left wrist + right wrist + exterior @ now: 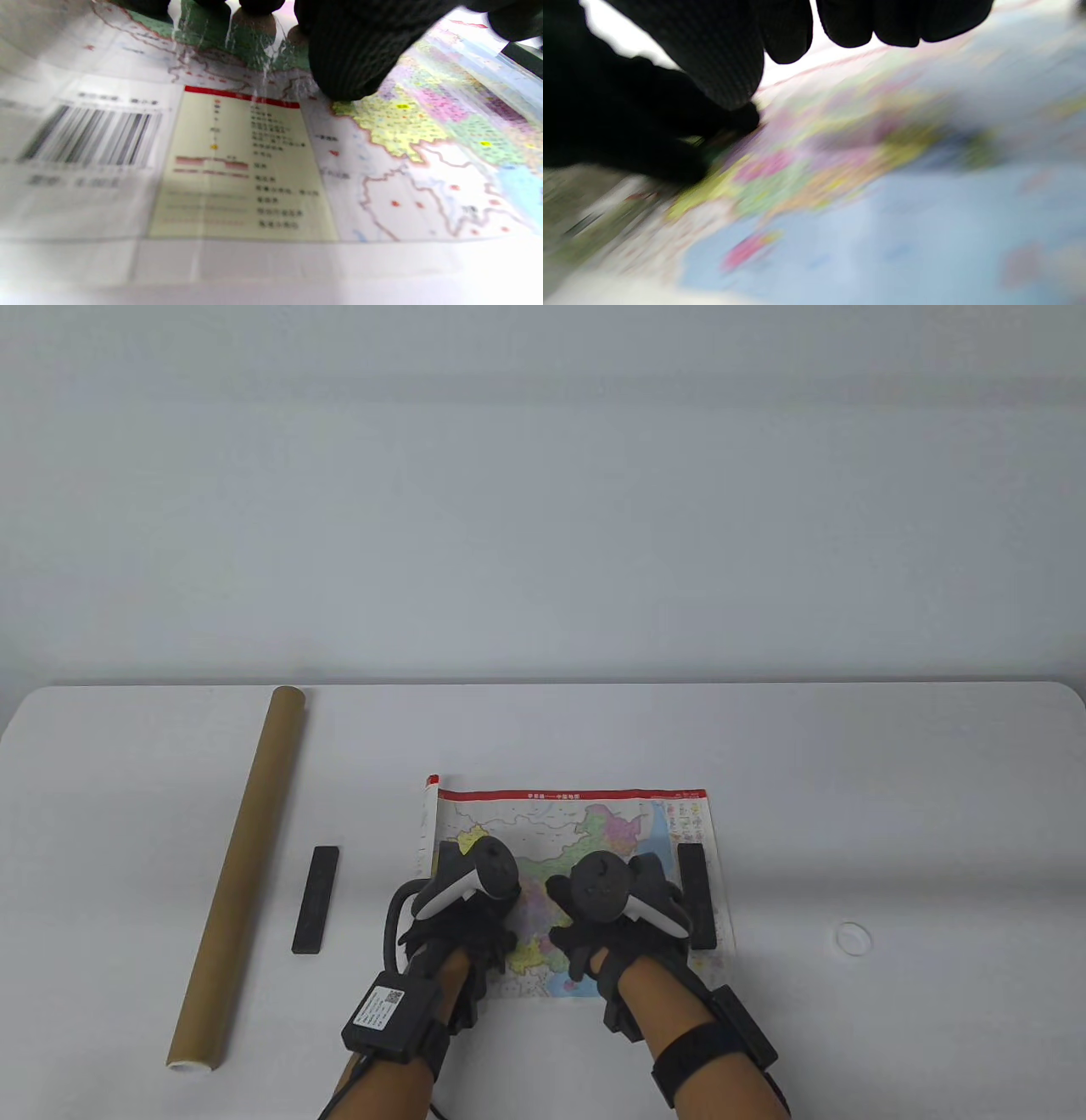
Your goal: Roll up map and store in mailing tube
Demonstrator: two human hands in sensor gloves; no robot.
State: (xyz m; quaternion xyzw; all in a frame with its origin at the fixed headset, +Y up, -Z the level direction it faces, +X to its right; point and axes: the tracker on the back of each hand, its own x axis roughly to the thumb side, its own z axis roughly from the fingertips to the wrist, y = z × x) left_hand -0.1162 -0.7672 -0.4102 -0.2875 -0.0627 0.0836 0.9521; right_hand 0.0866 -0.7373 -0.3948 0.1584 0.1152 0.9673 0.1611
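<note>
We're barely started: map point(585, 831) still flat, left hand point(462, 903) and right hand point(615, 912) resting loose-fingered on it, tube point(242, 869) off to its left, empty.

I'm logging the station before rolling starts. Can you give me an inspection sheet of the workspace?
Surface: white table, rounded far corners.
Job's things: map lies flat, its left edge curling up; cardboard tube lies left of it, apart, near end open.
Clutter: black bar between tube and map; second black bar on the map's right edge; small white cap to the right.
Hands: left hand and right hand both over the map; grip cannot be told.
Cables: black cable loops at the left wrist.
Surroundings: plain pale wall.
</note>
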